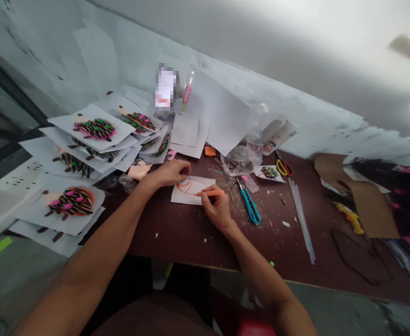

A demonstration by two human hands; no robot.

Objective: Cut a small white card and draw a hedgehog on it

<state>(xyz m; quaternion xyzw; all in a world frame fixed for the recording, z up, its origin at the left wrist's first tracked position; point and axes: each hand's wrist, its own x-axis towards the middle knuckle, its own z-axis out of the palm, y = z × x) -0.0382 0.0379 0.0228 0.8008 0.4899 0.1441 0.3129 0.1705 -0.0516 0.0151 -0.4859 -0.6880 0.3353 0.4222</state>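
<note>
My left hand rests flat on the top edge of a white paper sheet, holding it to the table. My right hand grips an orange marker or crayon, its tip on the sheet. An orange outline drawing covers the sheet's left part, and the tip touches its right side. Several paper cards with hedgehog-like collages lie stacked just left of my left hand. Each has dark spines and coloured dots.
The dark maroon table holds blue-handled scissors, red-and-yellow scissors, a crumpled plastic bag, long clear strips, brown cardboard and paper scraps. A white wall runs along the far edge.
</note>
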